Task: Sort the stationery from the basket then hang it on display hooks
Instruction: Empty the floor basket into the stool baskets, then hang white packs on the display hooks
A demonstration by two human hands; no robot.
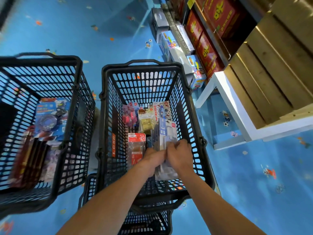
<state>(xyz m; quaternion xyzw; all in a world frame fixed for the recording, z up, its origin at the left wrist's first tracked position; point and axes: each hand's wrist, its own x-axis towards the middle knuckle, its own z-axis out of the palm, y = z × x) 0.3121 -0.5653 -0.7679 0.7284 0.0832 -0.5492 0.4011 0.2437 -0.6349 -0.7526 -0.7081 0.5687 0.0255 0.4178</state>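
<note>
A black plastic basket (108,116) stands on the blue floor in the middle of the head view, with several stationery packs inside. Both my hands are down in it. My left hand (153,160) and my right hand (180,156) are side by side, fingers curled round a bunch of clear blue-and-white stationery packs (165,131) that fan out upward from them. Beside the bunch lie a red-and-white pack (136,143), a gold pack (146,122) and pink packs (129,114).
A second black basket (74,92) with a blue toy pack (50,116) and dark packs stands to the left. Another basket (149,224) sits under my arms. Shelves with red boxes (208,48), toy boxes and a wooden crate (271,70) on a white stand are at the right.
</note>
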